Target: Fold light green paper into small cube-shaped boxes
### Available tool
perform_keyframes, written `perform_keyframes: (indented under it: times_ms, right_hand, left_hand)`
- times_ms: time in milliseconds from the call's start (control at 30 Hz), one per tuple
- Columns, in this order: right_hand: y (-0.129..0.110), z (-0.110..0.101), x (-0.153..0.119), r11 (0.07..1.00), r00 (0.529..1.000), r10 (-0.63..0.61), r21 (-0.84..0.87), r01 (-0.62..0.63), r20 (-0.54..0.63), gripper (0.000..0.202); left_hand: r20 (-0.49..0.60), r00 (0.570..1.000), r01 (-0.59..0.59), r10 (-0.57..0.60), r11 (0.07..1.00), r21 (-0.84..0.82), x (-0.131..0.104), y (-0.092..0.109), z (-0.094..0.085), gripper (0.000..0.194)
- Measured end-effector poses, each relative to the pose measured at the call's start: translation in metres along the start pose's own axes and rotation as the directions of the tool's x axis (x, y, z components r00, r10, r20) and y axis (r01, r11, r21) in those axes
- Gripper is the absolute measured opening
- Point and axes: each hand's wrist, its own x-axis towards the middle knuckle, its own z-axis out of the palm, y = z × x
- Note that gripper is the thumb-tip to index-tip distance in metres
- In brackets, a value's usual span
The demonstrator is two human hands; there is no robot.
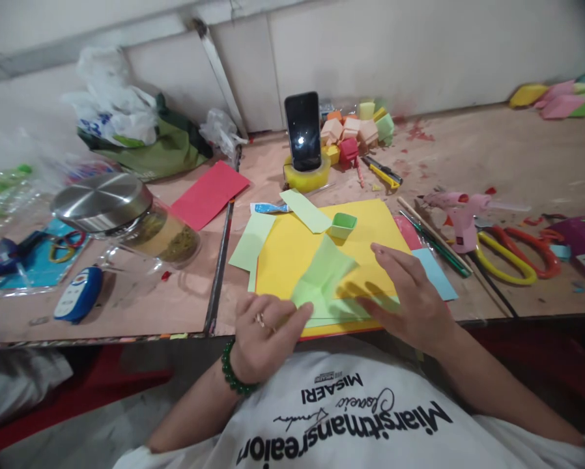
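My left hand, with a ring and a green bead bracelet, has its thumb and curled fingers closed on the left edge of a creased light green paper. Just right of that paper, my right hand is open, its fingers apart and holding nothing. Beneath both lies a stack of yellow sheets, with more light green paper along its near edge. A small folded green paper cup sits on the yellow sheet, beside a light green strip.
A phone stands in a yellow tape roll near folded paper shapes. To the right are a pink glue gun, scissors and pencils. A lidded jar and red paper lie left.
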Motion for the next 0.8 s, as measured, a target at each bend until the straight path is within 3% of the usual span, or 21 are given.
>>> perform_keyframes:
  times_ms: [100, 200, 300, 433, 533, 667, 800]
  right_hand:
    - [-0.007, 0.0, 0.01, 0.99, 0.996, -0.082, 0.109, 0.084, -0.028, 0.055]
    - [-0.009, 0.0, 0.013, 0.978, 0.993, -0.117, 0.172, 0.12, -0.024, 0.033]
    - [-0.007, 0.001, 0.009, 0.973, 0.987, -0.158, 0.173, 0.152, 0.022, 0.026]
    - [-0.004, 0.006, -0.001, 0.969, 0.98, -0.167, 0.202, 0.142, 0.112, 0.029]
    - [-0.004, 0.009, -0.009, 0.966, 0.974, -0.115, 0.249, 0.065, 0.193, 0.03]
    - [-0.003, 0.008, -0.012, 0.971, 0.963, -0.029, 0.237, -0.036, 0.269, 0.047]
    - [0.002, 0.011, -0.011, 0.978, 0.947, 0.087, 0.154, -0.14, 0.308, 0.052]
  left_hand:
    - [0.023, 0.99, -0.14, 0.139, 0.988, 0.068, -0.004, 0.009, -0.006, 0.02]
    - [0.026, 0.987, -0.158, 0.157, 0.985, 0.063, -0.009, 0.01, -0.003, 0.018]
    - [0.077, 0.994, -0.08, 0.075, 0.995, 0.063, -0.012, 0.005, 0.003, 0.018]
    - [0.259, 0.966, -0.009, -0.008, 0.998, 0.064, -0.014, -0.007, 0.01, 0.028]
    - [0.346, 0.937, 0.037, -0.043, 0.999, 0.023, -0.016, -0.015, 0.016, 0.033]
    - [0.359, 0.93, 0.121, -0.083, 0.989, -0.085, -0.02, -0.024, 0.023, 0.039]
    - [0.419, 0.886, 0.307, -0.197, 0.927, -0.214, -0.021, -0.03, 0.028, 0.04]
